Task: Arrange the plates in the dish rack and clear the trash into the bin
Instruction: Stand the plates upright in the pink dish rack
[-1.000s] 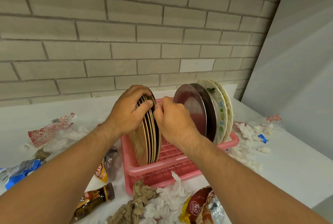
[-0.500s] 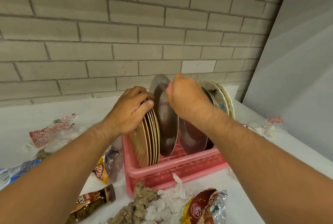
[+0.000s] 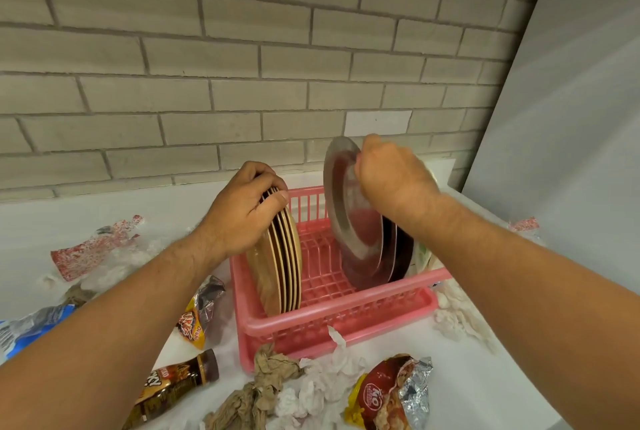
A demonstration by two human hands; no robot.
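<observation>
A grey brick wall (image 3: 242, 59) runs behind the white surface (image 3: 485, 391). A plain pale panel (image 3: 575, 90) rises at the right, evenly lit.

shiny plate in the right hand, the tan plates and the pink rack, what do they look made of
The shiny plate in the right hand: likely stainless steel, polished; it mirrors the rack's pink.
The tan plates under the left hand: perhaps melamine or ceramic, glossy, with dark rim lines; cannot tell which.
The dish rack: moulded plastic, pink, slightly translucent, with slotted walls.
</observation>
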